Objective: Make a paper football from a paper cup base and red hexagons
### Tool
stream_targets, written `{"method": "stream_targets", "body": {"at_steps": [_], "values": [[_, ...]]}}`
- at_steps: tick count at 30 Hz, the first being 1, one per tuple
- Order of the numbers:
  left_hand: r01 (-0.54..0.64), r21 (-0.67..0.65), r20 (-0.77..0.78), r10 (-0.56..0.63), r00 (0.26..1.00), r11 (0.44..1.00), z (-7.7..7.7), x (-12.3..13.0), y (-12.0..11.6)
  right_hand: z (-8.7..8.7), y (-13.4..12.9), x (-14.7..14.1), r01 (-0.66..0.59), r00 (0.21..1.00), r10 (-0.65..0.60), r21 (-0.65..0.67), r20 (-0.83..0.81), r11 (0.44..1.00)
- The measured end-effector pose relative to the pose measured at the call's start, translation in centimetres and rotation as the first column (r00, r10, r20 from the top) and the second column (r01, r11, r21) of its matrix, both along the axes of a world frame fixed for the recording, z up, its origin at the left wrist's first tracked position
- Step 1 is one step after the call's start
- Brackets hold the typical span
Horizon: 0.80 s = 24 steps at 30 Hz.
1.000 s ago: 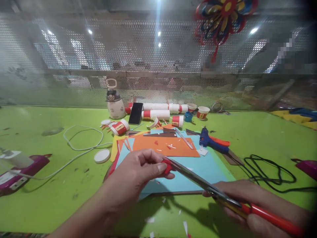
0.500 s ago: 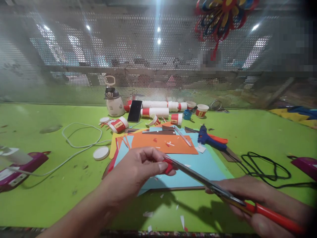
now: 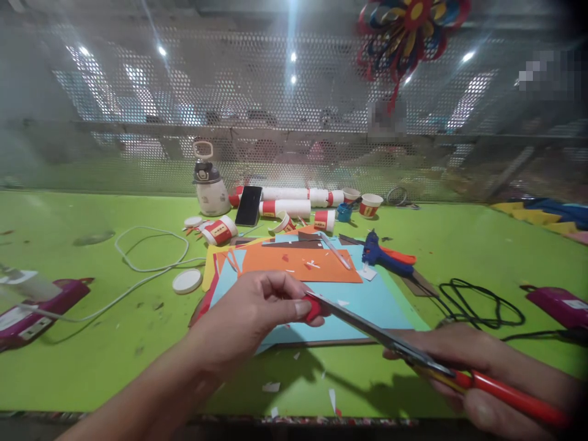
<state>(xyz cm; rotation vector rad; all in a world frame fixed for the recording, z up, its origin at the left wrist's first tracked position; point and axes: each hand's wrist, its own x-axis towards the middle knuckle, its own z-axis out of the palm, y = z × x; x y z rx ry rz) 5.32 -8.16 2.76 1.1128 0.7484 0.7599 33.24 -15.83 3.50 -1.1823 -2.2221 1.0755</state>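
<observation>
Between the thumb and fingers of my left hand (image 3: 271,300) is a small red piece (image 3: 314,307), perhaps paper; most of it is hidden by the fingertips. My right hand (image 3: 463,361) is closed around the red handles of a pair of scissors (image 3: 376,334). Their long blades slant up and left, with the tips at the red piece. Both hands are above a light blue sheet of paper (image 3: 367,303). On it lies an orange sheet (image 3: 257,264) with red and white scraps.
A blue glue gun (image 3: 388,257) and its black cord (image 3: 482,303) are at the right. Behind the paper are a phone (image 3: 248,206), a bottle (image 3: 211,193) and several paper cups (image 3: 220,230). Purple power strips (image 3: 50,312) flank the table; white scraps (image 3: 332,399) lie near its front edge.
The view has shifted slightly. My left hand keeps its pinch on the red piece, and the scissors stay at it with hardly any change in angle.
</observation>
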Motion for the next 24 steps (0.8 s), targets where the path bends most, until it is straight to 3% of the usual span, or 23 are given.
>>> {"method": "stream_targets", "body": {"at_steps": [4,10,12,20,24], "values": [[0.008,0.005,-0.004,-0.008,1.000,1.000,0.0,0.1,0.0,-0.3,0.7,0.3,-0.065,0.998,0.064,-0.051,-0.028,0.997],[0.042,0.022,-0.019,-0.042,0.999,0.999,-0.2,0.1,0.0,-3.4,0.6,2.3,-0.027,1.000,0.027,-0.005,0.007,1.000],[0.050,0.005,-0.010,-0.049,0.999,0.999,-0.3,0.1,-0.1,-3.8,0.4,2.8,-0.027,0.999,0.027,-0.005,0.019,1.000],[0.059,0.036,-0.048,-0.057,0.997,0.998,-0.1,0.5,0.0,-0.5,-0.4,1.3,-0.014,1.000,0.014,-0.028,0.007,0.999],[0.060,0.030,-0.055,-0.058,0.997,0.998,0.0,0.6,-0.1,-0.3,-0.3,0.9,-0.017,1.000,0.017,-0.007,-0.006,1.000]]}}
